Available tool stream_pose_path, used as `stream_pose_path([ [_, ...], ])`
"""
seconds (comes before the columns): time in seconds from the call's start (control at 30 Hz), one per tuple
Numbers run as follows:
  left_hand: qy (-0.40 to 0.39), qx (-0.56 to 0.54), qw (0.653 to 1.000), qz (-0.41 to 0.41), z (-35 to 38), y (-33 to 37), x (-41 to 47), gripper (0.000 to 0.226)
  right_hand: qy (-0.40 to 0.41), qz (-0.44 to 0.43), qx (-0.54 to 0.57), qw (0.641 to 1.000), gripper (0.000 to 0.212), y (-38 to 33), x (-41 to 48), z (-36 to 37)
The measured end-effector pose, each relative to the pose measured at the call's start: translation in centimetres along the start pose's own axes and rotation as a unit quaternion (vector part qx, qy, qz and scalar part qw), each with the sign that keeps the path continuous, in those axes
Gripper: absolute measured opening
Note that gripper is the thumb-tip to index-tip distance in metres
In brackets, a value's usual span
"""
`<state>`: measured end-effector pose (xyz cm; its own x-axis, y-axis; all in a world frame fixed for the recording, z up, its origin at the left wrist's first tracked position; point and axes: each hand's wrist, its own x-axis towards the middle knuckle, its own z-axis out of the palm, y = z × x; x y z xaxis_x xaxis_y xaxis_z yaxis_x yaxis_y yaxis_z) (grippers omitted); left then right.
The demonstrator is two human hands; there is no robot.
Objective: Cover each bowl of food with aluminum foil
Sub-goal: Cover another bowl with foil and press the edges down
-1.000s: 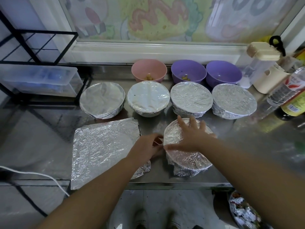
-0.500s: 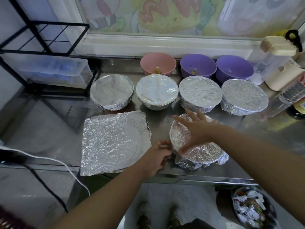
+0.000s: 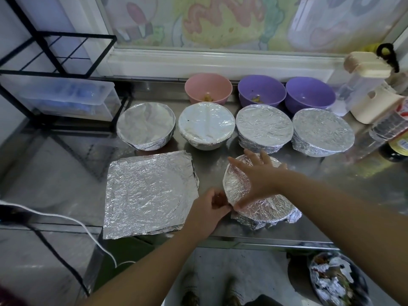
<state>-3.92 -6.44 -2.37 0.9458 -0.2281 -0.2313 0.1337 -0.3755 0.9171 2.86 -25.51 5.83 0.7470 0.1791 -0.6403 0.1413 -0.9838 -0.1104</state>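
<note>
Steel counter [image 3: 364, 180]. Four foil-covered bowls [image 3: 263, 127]; three open bowls [image 3: 207, 87] wait. At near edge, fifth bowl [image 3: 267, 212]: right hand [image 3: 258, 173], fingers [image 3: 237, 163] spread, still pressing foil [image 3: 238, 186]; left hand [image 3: 207, 208] slid lower, pinching foil skirt. Nearly sealed.

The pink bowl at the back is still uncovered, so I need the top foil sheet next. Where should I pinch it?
Pinch the top foil sheet at its far right corner, coming from the right. It lies flat, so its middle offers no grip; at that corner the lower sheets seem to stick out, so its edge should lift alone.
</note>
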Motion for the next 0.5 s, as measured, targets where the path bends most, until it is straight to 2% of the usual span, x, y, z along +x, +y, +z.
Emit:
stream_pose_path([
  [0.1, 0.055, 0.076, 0.995, 0.043, 0.2, 0.0, -0.3, 0.014, 0.0, 0.0, -0.002, 1.0, 0.141, 0.0, 0.0, 0.0],
  [0.2, 0.066, 0.126, 0.988, 0.055, 0.2, 0.1, -0.1, 0.014, -0.001, -0.003, -0.001, 1.0, 0.14, 0.0, -0.1, 0.0],
  [0.5, -0.039, 0.194, 0.972, 0.127, -2.5, 0.9, 2.8, 0.014, 0.001, -0.001, -0.009, 1.0, 0.14, -0.2, -0.2, -0.1],
])
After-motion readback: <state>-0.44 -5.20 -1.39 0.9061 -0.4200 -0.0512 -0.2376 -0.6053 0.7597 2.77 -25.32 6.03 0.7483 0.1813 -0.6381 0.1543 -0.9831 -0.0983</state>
